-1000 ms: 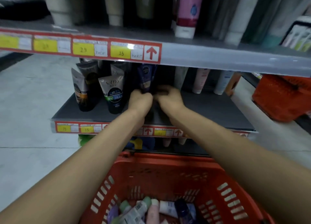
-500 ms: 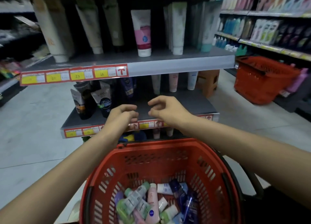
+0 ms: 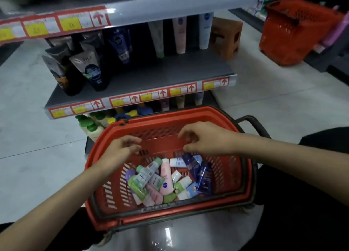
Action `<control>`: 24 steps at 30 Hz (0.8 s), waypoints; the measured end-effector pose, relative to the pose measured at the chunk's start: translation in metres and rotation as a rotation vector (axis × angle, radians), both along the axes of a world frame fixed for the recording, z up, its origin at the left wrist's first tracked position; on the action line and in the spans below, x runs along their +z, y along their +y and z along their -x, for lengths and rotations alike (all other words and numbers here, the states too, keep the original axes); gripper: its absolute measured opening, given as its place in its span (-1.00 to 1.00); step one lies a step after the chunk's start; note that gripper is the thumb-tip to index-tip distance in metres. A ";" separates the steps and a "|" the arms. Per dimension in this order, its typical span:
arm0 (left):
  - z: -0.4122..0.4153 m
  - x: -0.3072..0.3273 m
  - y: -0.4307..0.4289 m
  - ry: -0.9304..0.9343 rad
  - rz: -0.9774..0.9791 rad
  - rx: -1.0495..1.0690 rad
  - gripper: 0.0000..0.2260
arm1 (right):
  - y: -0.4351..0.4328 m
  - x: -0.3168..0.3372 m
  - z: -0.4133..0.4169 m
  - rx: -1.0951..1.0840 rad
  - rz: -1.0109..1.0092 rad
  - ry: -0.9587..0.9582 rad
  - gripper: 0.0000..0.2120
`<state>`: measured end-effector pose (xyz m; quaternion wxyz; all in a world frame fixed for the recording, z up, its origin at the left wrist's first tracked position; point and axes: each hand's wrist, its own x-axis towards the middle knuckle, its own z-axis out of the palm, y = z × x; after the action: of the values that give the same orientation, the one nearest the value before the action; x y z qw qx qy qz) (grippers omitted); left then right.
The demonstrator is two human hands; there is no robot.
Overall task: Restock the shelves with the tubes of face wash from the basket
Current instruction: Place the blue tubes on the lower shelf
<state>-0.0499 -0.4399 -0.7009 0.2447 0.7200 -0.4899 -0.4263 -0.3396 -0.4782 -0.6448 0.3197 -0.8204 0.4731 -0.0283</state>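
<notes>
While above the basket (image 3: 188,112) of tubes (image 3: 166,182), left hand (image 3: 120,150) and right hand (image 3: 205,141), each grip slack and empty.

Red slotted plastic basket (image 3: 234,171), glossy plastic tubes (image 3: 166,177), matt grey shelf (image 3: 170,71)

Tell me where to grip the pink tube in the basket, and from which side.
Grip the pink tube at mid-body, coming from above. It lies flat on top in the basket with its cap pointing away from you and its upper face free, so a pinch across its width should work.
</notes>
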 end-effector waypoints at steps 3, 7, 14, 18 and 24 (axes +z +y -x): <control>-0.002 -0.031 -0.001 -0.054 -0.117 -0.059 -0.82 | 0.001 -0.012 0.000 0.126 0.114 0.123 -0.62; 0.005 -0.066 -0.010 -0.114 -0.198 -0.136 -0.87 | 0.000 -0.027 0.009 0.287 0.186 0.241 -0.70; 0.048 -0.133 -0.034 -0.612 -0.251 -0.692 -0.69 | 0.003 -0.046 0.056 0.375 0.361 0.438 -0.71; 0.085 -0.163 -0.044 -0.966 -0.090 -1.024 -0.57 | 0.021 -0.056 0.075 0.358 0.310 0.401 -0.71; 0.132 -0.201 -0.067 -1.205 0.326 -1.337 -0.34 | 0.046 -0.080 0.099 0.422 0.370 0.448 -0.83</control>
<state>-0.1823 -0.5072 -0.9022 -0.2515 0.3435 -0.9038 0.0431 -0.4384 -0.4326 -0.7246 0.0527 -0.9299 0.3386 0.1337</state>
